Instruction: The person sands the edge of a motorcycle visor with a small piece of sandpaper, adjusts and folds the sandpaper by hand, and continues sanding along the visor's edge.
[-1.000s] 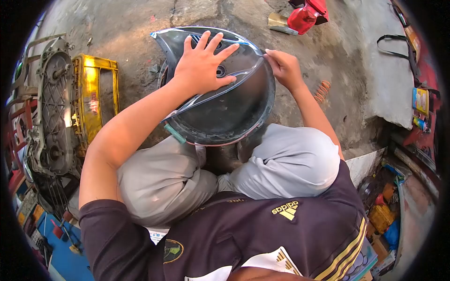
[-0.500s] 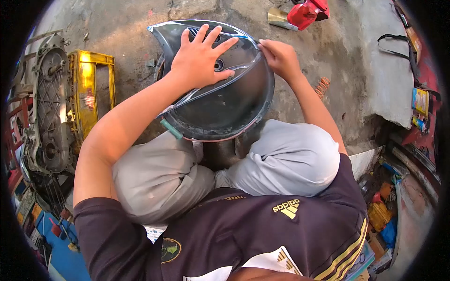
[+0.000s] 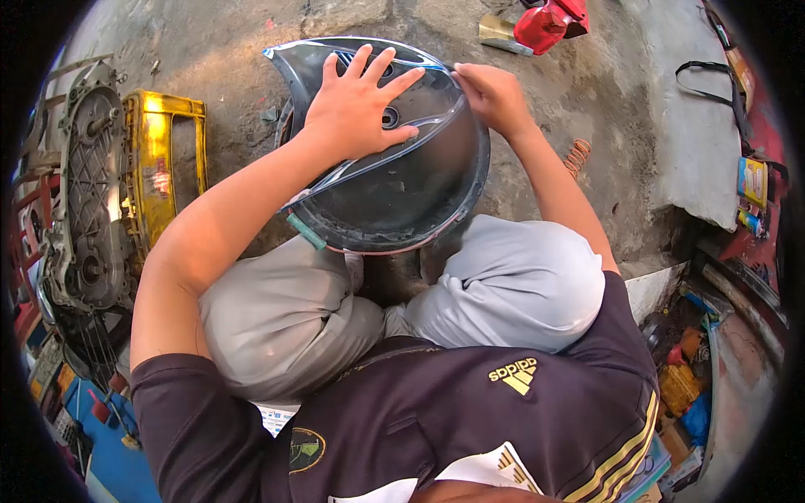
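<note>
A dark, curved plastic panel (image 3: 428, 90) with shiny blue-white edges lies across the top of a round black basin (image 3: 402, 197), which holds dark liquid. My left hand (image 3: 344, 109) rests flat on the panel, its fingers spread wide. At the panel's right tip, my right hand (image 3: 496, 96) is closed, thumb and fingers pinching the edge. Two round holes show in the panel beside my left fingers. On the basin's near-left rim sits a small green strip (image 3: 306, 230). My knees are on either side of the basin's near edge.
To the left stand a yellow crate (image 3: 168, 168) and a metal engine casing (image 3: 88, 184). An orange coil spring (image 3: 577, 157) lies right of my right forearm. A red packet (image 3: 549, 29) and a black strap (image 3: 708, 71) lie farther off. Assorted parts (image 3: 683, 377) crowd the lower right.
My right hand has shifted slightly left and up along the panel's tip. The left hand, panel and basin look almost unmoved.
</note>
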Demonstrator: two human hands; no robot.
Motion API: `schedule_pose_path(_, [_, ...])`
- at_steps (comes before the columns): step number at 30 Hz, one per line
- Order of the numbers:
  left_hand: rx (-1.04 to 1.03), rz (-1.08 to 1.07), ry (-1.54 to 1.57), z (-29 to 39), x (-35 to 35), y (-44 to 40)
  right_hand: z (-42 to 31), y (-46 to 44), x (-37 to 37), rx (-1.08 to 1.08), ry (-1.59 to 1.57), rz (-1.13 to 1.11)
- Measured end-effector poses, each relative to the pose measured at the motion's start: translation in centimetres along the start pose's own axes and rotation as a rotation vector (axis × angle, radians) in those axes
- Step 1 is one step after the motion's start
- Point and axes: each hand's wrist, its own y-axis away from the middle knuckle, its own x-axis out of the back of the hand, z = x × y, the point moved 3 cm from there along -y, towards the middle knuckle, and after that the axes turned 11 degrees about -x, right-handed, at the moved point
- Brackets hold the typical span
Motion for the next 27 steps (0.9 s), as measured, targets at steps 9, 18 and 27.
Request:
schedule_pose_path(9, [0.009,0.012,0.018,-0.2,-0.1,0.1,-0.3,2.6,1.6,-0.121,0.07,-0.103])
schedule_pose_path(18, [-0.011,0.03,0.02,-0.2,0.0,-0.1,-0.1,2.5,1.0,-0.084,0.019,-0.042])
schedule_pose_path(27, [-0.006,-0.02,0.006,0.0,0.3,0.0,-0.9,-0.1,-0.1,0.0,0.018,-0.049])
